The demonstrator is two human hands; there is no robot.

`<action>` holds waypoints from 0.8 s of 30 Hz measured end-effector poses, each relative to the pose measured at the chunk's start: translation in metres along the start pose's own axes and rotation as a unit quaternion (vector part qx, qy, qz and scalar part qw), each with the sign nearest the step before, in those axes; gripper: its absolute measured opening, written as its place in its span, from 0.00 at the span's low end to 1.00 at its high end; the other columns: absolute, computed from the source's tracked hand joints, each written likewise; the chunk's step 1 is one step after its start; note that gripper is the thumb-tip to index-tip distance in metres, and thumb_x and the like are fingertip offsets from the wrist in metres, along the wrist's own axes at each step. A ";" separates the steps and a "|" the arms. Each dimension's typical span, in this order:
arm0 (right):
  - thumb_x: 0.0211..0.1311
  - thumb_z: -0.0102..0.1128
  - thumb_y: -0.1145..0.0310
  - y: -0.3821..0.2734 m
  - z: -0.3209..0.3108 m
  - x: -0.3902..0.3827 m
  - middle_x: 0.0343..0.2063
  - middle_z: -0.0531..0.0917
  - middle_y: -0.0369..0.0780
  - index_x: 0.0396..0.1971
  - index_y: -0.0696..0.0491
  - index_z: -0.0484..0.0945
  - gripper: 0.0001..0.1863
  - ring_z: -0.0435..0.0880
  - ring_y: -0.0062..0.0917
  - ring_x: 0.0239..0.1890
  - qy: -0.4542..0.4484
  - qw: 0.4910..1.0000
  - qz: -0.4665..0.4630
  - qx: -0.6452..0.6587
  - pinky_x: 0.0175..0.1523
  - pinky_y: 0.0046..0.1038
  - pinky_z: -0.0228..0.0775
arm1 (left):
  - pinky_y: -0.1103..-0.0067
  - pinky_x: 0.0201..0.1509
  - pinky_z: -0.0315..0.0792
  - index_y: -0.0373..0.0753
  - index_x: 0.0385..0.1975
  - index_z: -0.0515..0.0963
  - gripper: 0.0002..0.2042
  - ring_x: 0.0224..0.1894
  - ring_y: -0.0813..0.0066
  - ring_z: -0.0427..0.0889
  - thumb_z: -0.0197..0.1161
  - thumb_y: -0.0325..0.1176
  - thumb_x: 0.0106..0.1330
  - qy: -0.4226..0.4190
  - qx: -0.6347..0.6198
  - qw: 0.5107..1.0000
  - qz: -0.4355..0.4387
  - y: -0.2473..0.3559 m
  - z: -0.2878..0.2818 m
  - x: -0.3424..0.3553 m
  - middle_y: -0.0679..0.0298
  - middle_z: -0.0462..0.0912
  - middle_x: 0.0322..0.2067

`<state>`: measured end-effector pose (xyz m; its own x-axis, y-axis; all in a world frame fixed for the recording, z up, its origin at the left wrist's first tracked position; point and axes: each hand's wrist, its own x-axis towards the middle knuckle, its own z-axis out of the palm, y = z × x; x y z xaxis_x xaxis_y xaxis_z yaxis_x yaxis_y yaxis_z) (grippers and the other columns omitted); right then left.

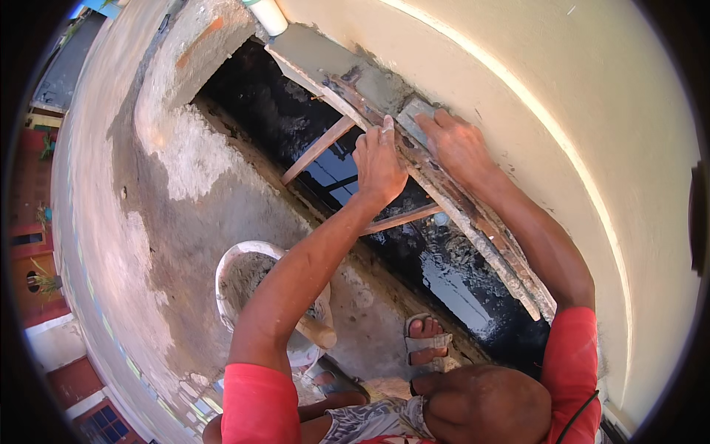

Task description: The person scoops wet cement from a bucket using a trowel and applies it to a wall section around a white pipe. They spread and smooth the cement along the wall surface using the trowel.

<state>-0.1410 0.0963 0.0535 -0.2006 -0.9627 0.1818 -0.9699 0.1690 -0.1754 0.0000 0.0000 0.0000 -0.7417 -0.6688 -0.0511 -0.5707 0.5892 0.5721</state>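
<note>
My left hand [379, 163] grips the edge of a long, weathered wooden board [484, 244] that runs beside the wall over a channel of dark water, with short wooden struts [318, 148] across it. My right hand [452, 144] has bent fingers on a flat grey piece [410, 118], which lies against wet grey mortar [370, 92] along the wall side of the board. Under my left forearm stands a white bucket [222, 285] of grey mix, with a pale wooden handle [318, 331] sticking out.
The dark water channel [458, 296] has a rough concrete edge [177, 214] at left, where my sandalled foot [425, 340] rests. A cream wall [592, 89] curves along the right, with a white pipe [268, 13] at the top. Red building fronts [37, 200] show far left.
</note>
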 end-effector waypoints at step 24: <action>0.58 0.55 0.73 0.008 -0.011 0.017 0.34 0.81 0.51 0.50 0.53 0.77 0.18 0.83 0.46 0.35 -0.008 0.999 0.047 0.013 0.42 0.43 0.77 | 0.58 0.60 0.62 0.35 0.70 0.55 0.37 0.57 0.47 0.67 0.59 0.27 0.57 -0.035 0.016 0.999 -0.002 0.004 -0.015 0.006 0.50 0.66 0.56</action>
<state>-0.1537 0.0834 0.0664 -0.2882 -0.9460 0.1481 -0.9429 0.2534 -0.2162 -0.0016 -0.0082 0.0144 -0.7610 -0.6393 -0.1108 -0.5844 0.6011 0.5451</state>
